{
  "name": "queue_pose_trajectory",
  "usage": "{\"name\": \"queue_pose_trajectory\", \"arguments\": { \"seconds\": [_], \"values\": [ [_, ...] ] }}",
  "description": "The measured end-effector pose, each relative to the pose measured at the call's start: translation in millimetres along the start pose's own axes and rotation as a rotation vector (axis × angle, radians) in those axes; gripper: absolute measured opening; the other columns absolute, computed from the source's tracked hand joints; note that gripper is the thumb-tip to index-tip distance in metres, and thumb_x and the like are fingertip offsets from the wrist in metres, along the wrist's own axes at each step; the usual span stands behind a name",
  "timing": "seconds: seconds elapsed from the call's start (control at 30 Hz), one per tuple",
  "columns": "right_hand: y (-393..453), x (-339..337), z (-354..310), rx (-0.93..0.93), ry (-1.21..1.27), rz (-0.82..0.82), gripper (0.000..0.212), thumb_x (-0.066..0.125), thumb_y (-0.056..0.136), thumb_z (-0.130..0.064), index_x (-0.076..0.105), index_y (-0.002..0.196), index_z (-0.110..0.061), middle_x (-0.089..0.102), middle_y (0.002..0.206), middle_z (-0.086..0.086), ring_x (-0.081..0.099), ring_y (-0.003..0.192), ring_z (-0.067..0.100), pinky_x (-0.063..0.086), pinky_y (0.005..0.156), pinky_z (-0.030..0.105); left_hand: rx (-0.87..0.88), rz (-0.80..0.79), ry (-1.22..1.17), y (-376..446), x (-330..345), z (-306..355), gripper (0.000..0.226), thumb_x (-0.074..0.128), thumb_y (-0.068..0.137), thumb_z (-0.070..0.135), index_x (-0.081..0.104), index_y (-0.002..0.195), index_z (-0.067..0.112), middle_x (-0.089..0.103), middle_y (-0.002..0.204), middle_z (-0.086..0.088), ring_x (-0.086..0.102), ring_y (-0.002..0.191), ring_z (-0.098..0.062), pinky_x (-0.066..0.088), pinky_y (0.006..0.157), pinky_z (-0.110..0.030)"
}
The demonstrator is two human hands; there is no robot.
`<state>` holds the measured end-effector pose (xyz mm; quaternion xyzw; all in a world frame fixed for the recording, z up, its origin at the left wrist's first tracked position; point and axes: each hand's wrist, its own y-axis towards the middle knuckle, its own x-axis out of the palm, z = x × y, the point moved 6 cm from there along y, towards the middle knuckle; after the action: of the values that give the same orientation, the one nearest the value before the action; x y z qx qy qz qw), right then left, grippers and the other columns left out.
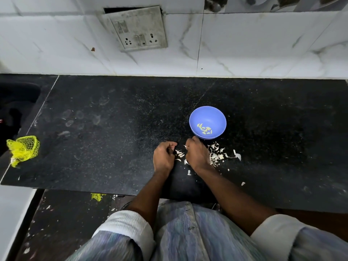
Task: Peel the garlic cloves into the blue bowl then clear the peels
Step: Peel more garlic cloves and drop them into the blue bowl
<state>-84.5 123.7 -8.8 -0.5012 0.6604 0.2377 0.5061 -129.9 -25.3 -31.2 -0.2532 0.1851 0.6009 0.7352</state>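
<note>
**Two hands busy with garlic beside the blue bowl**

A person stands at a black counter (113, 129). The blue bowl (207, 117) sits on it, a little to the right of the middle. A few peeled garlic cloves (204, 129) lie in the bottom of the bowl, pale yellow-green.

The left hand (163, 156) is at 7 o'clock from the bowl. Its fingers are curled in tight, but what is inside them is too small to see, so I cannot tell if it holds a clove. The right hand (196, 154) is at 6 o'clock from the bowl, just below its rim. Its fingers are curled too, and a tiny white bit pokes out at the fingertips. I cannot tell what that bit is.

Some unpeeled cloves (179, 153) lie on the counter between the two hands. A heap of white peels (218, 153) lies at 3 o'clock from the right hand, just beside it.

A yellow net bag (23, 148) lies far off at 9 o'clock, near the counter's left edge. A grey switch plate (138, 29) is on the white wall at 12 o'clock.
</note>
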Motion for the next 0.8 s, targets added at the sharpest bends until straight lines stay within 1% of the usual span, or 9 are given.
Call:
{"name": "queue_pose_trajectory", "arguments": {
  "seconds": [0.07, 0.2, 0.3, 0.4, 0.5, 0.6, 0.67, 0.73, 0.8],
  "values": [
    [0, 2, 0, -0.004, 0.031, 0.002, 0.024, 0.056, 0.088, 0.005, 0.060, 0.104, -0.013, 0.054, 0.117, 0.007, 0.060, 0.105, 0.033, 0.043, 0.074, 0.039, 0.037, -0.021, 0.038, -2, 1, -1, 0.028, 0.061, 0.097, 0.005, 0.080, 0.105, 0.024, 0.076, 0.106, 0.008, 0.070, 0.097, -0.012, 0.054, 0.087, -0.028],
    [-2, 6, 4, 0.002, 0.061, 0.012, 0.026, 0.053, 0.088, 0.006, 0.059, 0.104, -0.015, 0.054, 0.115, 0.006, 0.059, 0.105, 0.031, 0.038, 0.073, 0.037, 0.091, -0.037, 0.082, -6, 1, 1, 0.034, 0.060, 0.090, -0.001, 0.080, 0.104, 0.024, 0.073, 0.104, 0.008, 0.068, 0.094, -0.013, 0.054, 0.085, -0.029],
    [-5, 7, 7, 0.013, 0.040, 0.010, 0.022, 0.057, 0.087, 0.003, 0.059, 0.101, -0.013, 0.055, 0.112, 0.008, 0.061, 0.102, 0.033, 0.046, 0.075, 0.041, 0.122, -0.054, 0.126, -10, 1, 2, 0.029, 0.066, 0.085, 0.000, 0.079, 0.097, 0.024, 0.069, 0.101, 0.008, 0.066, 0.092, -0.012, 0.054, 0.083, -0.027],
    [-10, 5, 7, 0.007, 0.061, 0.001, 0.025, 0.061, 0.086, 0.001, 0.063, 0.105, -0.016, 0.055, 0.111, 0.006, 0.062, 0.100, 0.033, 0.049, 0.074, 0.042, 0.100, -0.051, 0.152, -14, -1, 0, 0.023, 0.072, 0.083, 0.006, 0.078, 0.094, 0.026, 0.067, 0.100, 0.011, 0.064, 0.088, -0.009, 0.053, 0.078, -0.025],
    [-16, 2, 6, -0.041, 0.116, 0.026, 0.022, 0.066, 0.085, -0.006, 0.065, 0.104, -0.019, 0.054, 0.110, 0.003, 0.061, 0.098, 0.030, 0.050, 0.070, 0.040, 0.114, -0.086, 0.150, -19, 1, -3, 0.020, 0.077, 0.083, 0.010, 0.076, 0.089, 0.028, 0.066, 0.097, 0.013, 0.065, 0.086, -0.008, 0.052, 0.078, -0.023],
    [-21, 4, 3, -0.115, 0.131, 0.002, 0.014, 0.069, 0.087, -0.013, 0.068, 0.098, -0.022, 0.052, 0.108, 0.000, 0.062, 0.095, 0.026, 0.046, 0.066, 0.034, 0.146, -0.102, 0.164, -23, 3, -4, 0.019, 0.078, 0.084, 0.005, 0.078, 0.092, 0.021, 0.068, 0.098, 0.006, 0.065, 0.090, -0.013, 0.048, 0.081, -0.020],
    [-24, 8, 0, -0.140, 0.102, -0.044, 0.011, 0.069, 0.089, -0.016, 0.069, 0.097, -0.023, 0.052, 0.107, -0.001, 0.062, 0.095, 0.026, 0.048, 0.068, 0.035, 0.144, -0.096, 0.183, -24, 3, -5, 0.019, 0.078, 0.084, 0.004, 0.079, 0.095, 0.019, 0.068, 0.098, 0.004, 0.065, 0.092, -0.015, 0.049, 0.082, -0.023],
    [-26, 10, -3, -0.138, 0.084, -0.050, 0.012, 0.069, 0.090, -0.014, 0.069, 0.098, -0.023, 0.053, 0.107, 0.000, 0.062, 0.094, 0.027, 0.051, 0.071, 0.038, 0.137, -0.079, 0.191, -25, 3, -7, 0.019, 0.079, 0.084, 0.006, 0.078, 0.095, 0.021, 0.068, 0.098, 0.004, 0.066, 0.093, -0.016, 0.053, 0.083, -0.030],
    [-26, 12, -4, -0.125, 0.050, -0.051, 0.014, 0.068, 0.090, -0.010, 0.066, 0.094, -0.023, 0.051, 0.106, 0.000, 0.062, 0.094, 0.027, 0.049, 0.069, 0.038, 0.129, -0.067, 0.209, -25, 4, -7, 0.017, 0.079, 0.084, 0.009, 0.078, 0.095, 0.022, 0.069, 0.098, 0.004, 0.066, 0.093, -0.018, 0.055, 0.082, -0.034]
  ]
}}
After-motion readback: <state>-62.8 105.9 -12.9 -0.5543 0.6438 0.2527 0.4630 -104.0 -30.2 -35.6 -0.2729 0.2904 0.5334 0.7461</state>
